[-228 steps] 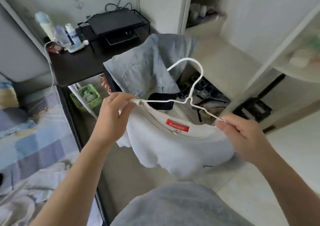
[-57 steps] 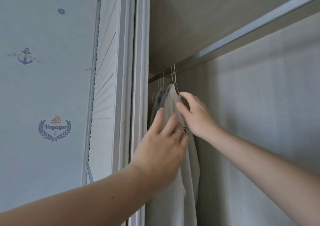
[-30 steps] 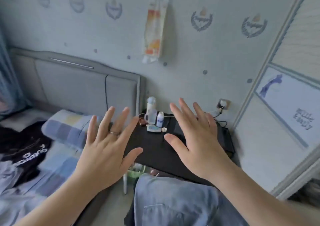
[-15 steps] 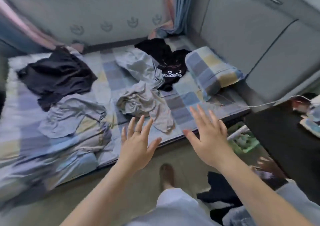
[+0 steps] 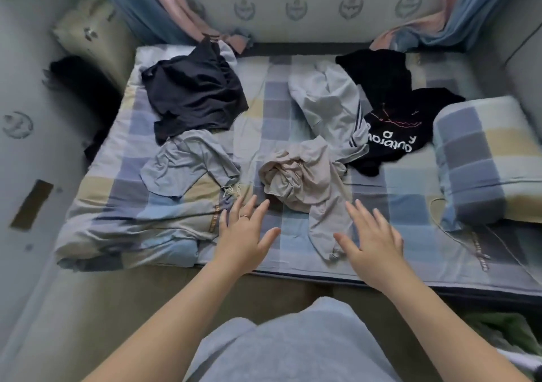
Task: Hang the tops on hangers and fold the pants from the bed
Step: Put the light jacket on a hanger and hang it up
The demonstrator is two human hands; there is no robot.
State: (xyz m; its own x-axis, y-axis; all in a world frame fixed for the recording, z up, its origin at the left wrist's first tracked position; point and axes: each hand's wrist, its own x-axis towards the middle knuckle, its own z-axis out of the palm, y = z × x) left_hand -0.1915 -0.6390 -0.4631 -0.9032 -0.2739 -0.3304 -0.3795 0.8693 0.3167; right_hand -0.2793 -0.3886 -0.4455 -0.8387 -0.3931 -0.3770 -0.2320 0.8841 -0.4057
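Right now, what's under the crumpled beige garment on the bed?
Checked bedsheet shows around the beige garment; the grey striped garment seems to run beneath its far edge. Anything else beneath is covered.

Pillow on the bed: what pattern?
The pillow is checked, with blue, grey, pale yellow and white squares. The head view shows it best.

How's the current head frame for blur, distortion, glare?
Head view: wide-angle bending curves the bed edge and walls; left wall and pillow smeared by blur; beige garment, left hand and right hand fairly sharp; light soft, even, no glare.
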